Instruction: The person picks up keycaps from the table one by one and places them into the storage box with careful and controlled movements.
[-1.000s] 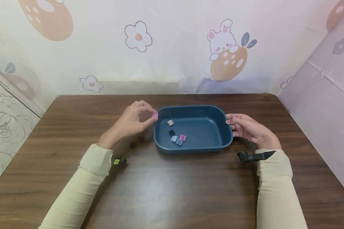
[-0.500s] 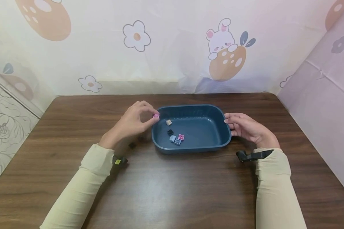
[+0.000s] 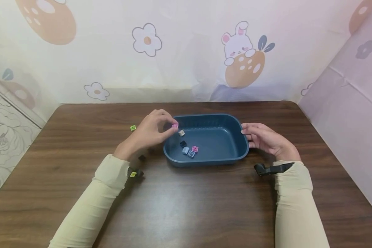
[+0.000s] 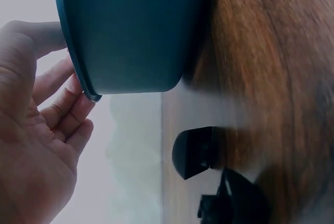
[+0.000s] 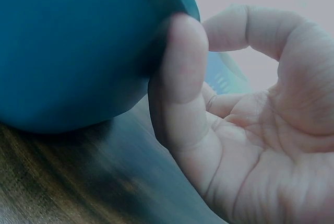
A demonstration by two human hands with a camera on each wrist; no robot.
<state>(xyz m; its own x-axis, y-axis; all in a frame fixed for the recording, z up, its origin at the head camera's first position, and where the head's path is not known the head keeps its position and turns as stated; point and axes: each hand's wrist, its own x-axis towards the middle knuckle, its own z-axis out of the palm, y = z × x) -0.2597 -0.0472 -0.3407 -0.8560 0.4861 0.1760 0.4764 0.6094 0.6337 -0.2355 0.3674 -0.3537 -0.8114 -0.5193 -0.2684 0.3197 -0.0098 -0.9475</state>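
My left hand [image 3: 150, 130] pinches a small pink keycap [image 3: 175, 126] between thumb and fingertips, over the left rim of a dark blue plastic basin [image 3: 210, 162]. Inside the basin lie a white keycap [image 3: 181, 133], a black keycap [image 3: 183, 144], a pale blue keycap [image 3: 185, 150], a dark blue keycap [image 3: 190, 154] and another pink keycap [image 3: 195, 149]. My right hand [image 3: 268, 139] grips the basin's right side, thumb at the rim and fingers against the outer wall. In the left wrist view the basin hides the left fingertips and the pinched keycap.
On the brown wooden table [image 3: 179, 206], a green keycap [image 3: 133, 127] lies beyond the left wrist. A black keycap [image 3: 141, 157] sits near that wrist; black keycaps [image 4: 193, 153] also show in the left wrist view. A cartoon-printed cloth [image 3: 179, 62] hangs behind the table.
My left hand has moved right with the pink keycap, from beside the basin to over its left rim. The green keycap has come into sight behind it. The right hand keeps its grip.
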